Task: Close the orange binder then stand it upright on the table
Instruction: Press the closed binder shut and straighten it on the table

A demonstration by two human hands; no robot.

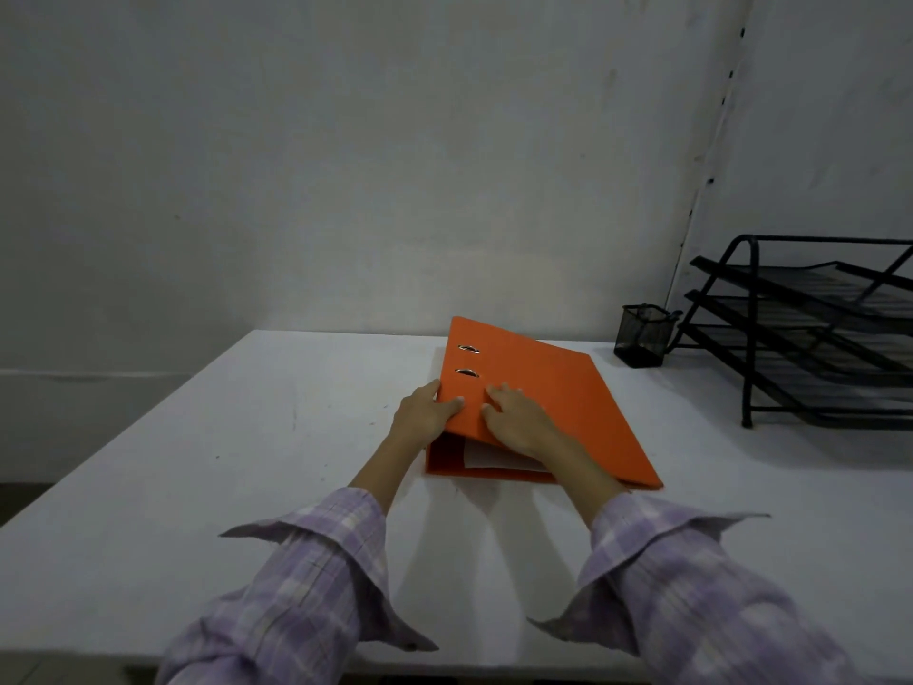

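Observation:
The orange binder (pixel 558 388) lies flat on the white table (pixel 247 462), its front cover lowered almost shut but still slightly raised at the near left, where white paper shows inside. My left hand (pixel 425 410) grips the cover's left edge, thumb on top and fingers curled under. My right hand (pixel 516 417) rests flat on top of the cover with fingers spread, pressing down. Two metal slots show on the cover just beyond my hands.
A black mesh pen cup (pixel 642 336) stands at the back right of the table. A black three-tier wire tray rack (pixel 815 333) sits further right. A grey wall runs close behind the table's far edge.

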